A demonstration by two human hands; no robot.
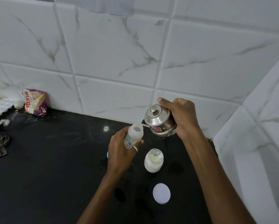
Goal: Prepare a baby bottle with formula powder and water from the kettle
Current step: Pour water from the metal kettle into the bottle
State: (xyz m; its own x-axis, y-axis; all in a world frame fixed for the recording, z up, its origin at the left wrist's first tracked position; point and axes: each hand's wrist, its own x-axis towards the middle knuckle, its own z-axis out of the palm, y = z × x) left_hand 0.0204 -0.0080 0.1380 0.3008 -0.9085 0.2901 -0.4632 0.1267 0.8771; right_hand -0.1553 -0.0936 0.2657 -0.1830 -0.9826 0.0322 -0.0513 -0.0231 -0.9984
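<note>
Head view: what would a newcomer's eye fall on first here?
First, the small shiny steel kettle, tilted in the right hand near the middle, its spout at the mouth of the clear plastic baby bottle that the left hand holds. Just below them, an open clear jar of white powder stands on the black countertop, with a round white lid lying nearer the camera.

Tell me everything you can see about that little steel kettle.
The kettle is a small, shiny steel pot with a domed lid and round knob, plus a pink sticker and a dark round one on its belly. The right hand grips its right side, holding it above the counter, tilted so its spout nears the open baby bottle.
</note>
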